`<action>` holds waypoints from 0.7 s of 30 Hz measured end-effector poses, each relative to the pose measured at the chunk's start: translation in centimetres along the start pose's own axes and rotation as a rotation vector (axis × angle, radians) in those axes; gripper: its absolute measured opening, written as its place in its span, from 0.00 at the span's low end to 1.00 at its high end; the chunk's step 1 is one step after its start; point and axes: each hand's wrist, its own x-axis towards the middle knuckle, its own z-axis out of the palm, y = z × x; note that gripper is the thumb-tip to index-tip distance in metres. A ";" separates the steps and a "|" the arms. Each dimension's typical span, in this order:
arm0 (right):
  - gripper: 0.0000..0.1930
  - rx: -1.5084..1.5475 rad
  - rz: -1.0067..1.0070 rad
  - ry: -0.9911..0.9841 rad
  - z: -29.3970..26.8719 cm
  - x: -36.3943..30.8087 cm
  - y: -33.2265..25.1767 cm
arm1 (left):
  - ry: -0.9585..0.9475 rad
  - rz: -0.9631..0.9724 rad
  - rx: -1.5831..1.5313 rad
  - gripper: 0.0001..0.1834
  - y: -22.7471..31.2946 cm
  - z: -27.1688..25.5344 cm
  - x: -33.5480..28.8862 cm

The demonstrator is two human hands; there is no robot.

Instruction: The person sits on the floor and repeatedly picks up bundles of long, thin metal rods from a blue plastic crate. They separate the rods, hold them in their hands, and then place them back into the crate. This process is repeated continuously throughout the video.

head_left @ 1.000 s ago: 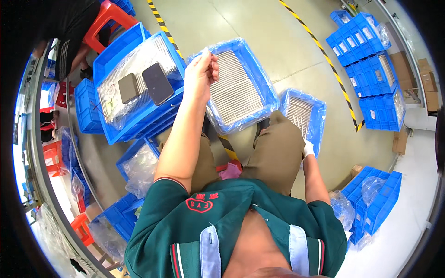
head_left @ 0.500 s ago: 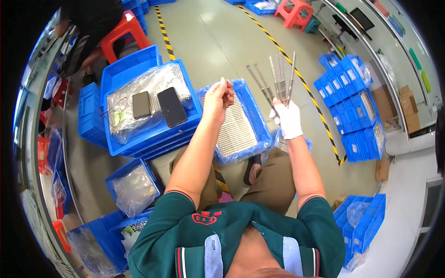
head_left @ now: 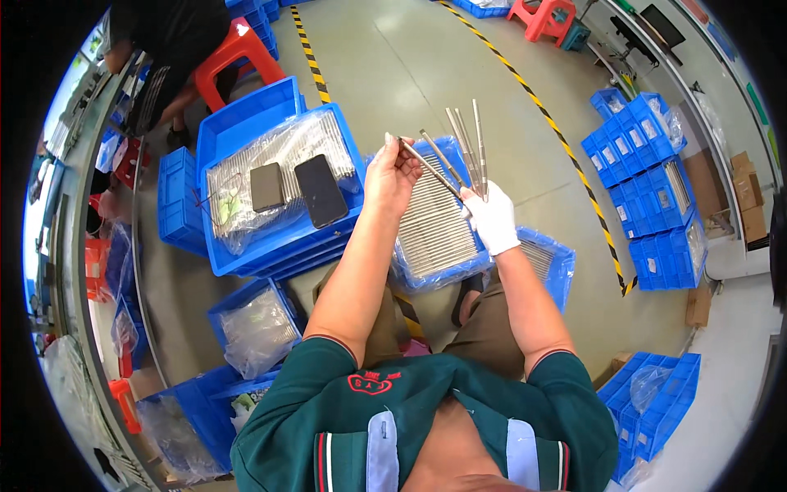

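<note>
The right hand (head_left: pixel 493 220), in a white glove (head_left: pixel 502 231), has its grip closed around the lower ends of several metal rods (head_left: pixel 480 148), which fan upward above a blue tub (head_left: pixel 434 280) of similar rods. The bare left hand (head_left: pixel 393 174) has its fingers curled at the upper end of the leftmost rod; whether its grip pinches it, I cannot tell. To the left, a phone (head_left: pixel 320 191) lies on a crate's (head_left: pixel 279 257) plastic-covered load.
</note>
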 end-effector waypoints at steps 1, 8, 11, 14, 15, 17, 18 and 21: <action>0.08 -0.031 -0.018 0.004 -0.1 0.2 0.7 | -0.006 0.016 0.026 0.17 -0.2 0.1 0.1; 0.12 -0.025 0.094 0.030 -0.3 0.3 0.2 | -0.038 -0.010 0.315 0.15 -2.0 0.7 -0.3; 0.10 0.029 0.024 0.087 -0.3 0.7 0.2 | -0.126 -0.078 0.487 0.14 -3.6 1.0 -0.8; 0.10 0.042 0.011 0.113 -0.5 1.0 0.7 | -0.155 -0.104 0.482 0.13 -3.8 1.5 -1.2; 0.10 0.042 0.004 0.117 -0.6 1.0 0.8 | -0.137 -0.117 0.488 0.13 -3.6 1.6 -1.3; 0.12 -0.033 0.034 0.105 -0.8 0.8 0.6 | -0.108 -0.134 0.458 0.12 -3.6 1.9 -1.6; 0.12 -0.069 0.049 0.099 -0.8 0.6 0.5 | -0.093 -0.142 0.444 0.12 -3.6 2.0 -1.7; 0.12 -0.128 -0.007 0.125 -0.4 1.2 1.9 | -0.079 -0.103 0.495 0.12 -3.7 1.3 -1.5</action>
